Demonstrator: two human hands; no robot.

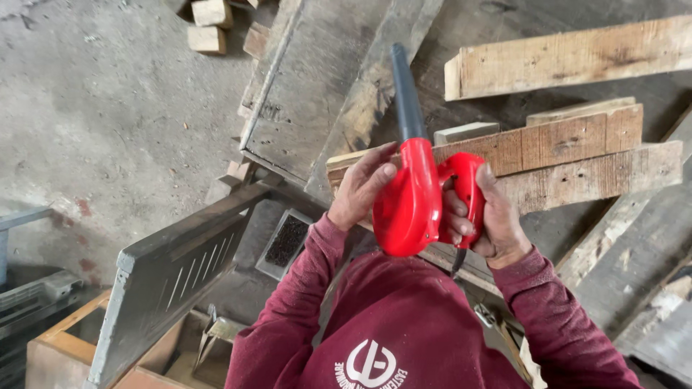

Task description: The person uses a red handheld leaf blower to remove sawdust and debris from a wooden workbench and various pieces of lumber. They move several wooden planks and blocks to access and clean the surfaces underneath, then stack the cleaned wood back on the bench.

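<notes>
I hold a red electric blower (409,205) with a long dark grey nozzle (405,94) that points away from me over the planks. My right hand (494,216) is wrapped around its red handle, and a black cord hangs down below that grip. On the blower's round left side rests my left hand (359,189), fingers and thumb against the housing. Both arms wear dark red sleeves.
Weathered wooden planks (569,148) are stacked ahead and to the right. A grey slotted metal panel (169,270) leans at the lower left over wooden boxes (65,346). Small wood blocks (209,25) lie on the concrete floor at top left.
</notes>
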